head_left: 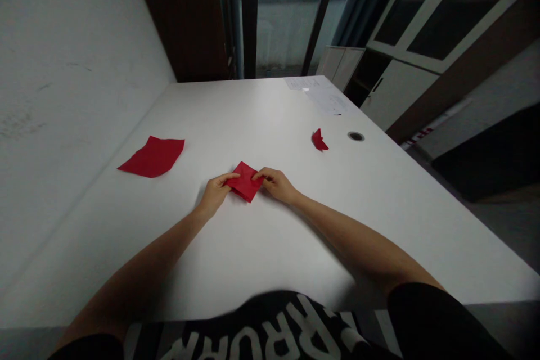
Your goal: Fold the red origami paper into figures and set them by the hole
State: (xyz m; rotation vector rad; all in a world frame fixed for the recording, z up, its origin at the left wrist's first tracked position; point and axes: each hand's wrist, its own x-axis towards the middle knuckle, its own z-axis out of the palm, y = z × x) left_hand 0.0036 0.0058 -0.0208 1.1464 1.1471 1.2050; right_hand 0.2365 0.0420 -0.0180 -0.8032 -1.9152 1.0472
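Between my two hands is a folded square of red paper [246, 181], turned with a corner toward me; its layers part a little along the lower left edge. My left hand [216, 194] pinches its left corner, thumb and fingers closed on it. On the opposite corner, my right hand [275, 183] grips the paper between fingertips and thumb. A flat red sheet [154, 157] lies to the left on the table. Off to the right sits a small red folded paper shape [319, 140] with pointed tips.
The white table [253, 247] runs along a wall [76, 56] on the left. Printed papers [324, 98] lie at its far right corner. A round cable hole [356, 136] is near the right edge. Cabinets [396, 90] stand beyond that edge.
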